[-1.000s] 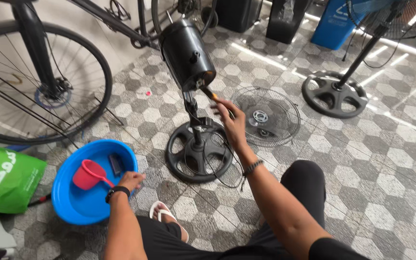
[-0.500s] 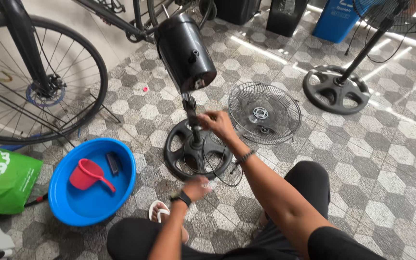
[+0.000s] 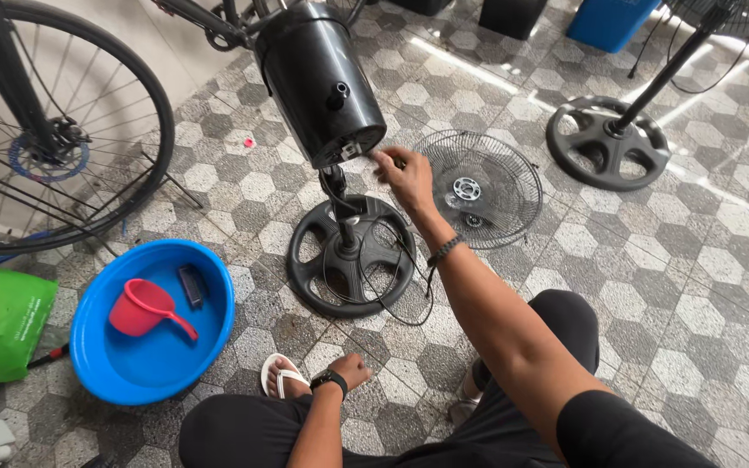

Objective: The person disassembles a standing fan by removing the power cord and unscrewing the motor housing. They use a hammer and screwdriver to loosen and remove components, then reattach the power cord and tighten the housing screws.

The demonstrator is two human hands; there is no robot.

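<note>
Two hands, one at the fan motor

Two hands show from the head view. The right hand (image 3: 409,178) reaches forward to the lower rim of the black fan motor housing (image 3: 321,78), its grip pinched narrow around a small dark-tipped tool; what tool it is cannot be told. The housing tilts on its pole above the round black base (image 3: 350,257), which stands on the tiled floor (image 3: 652,286). The left hand (image 3: 353,371) rests loosely curled on the floor beside a foot in a white sandal (image 3: 282,374), holding nothing, well apart from the housing. Just right of the right hand lies a wire fan grille (image 3: 478,186), flat on the floor. Left of the base sits a blue basin (image 3: 153,360) with a red scoop (image 3: 142,308) inside.
</note>
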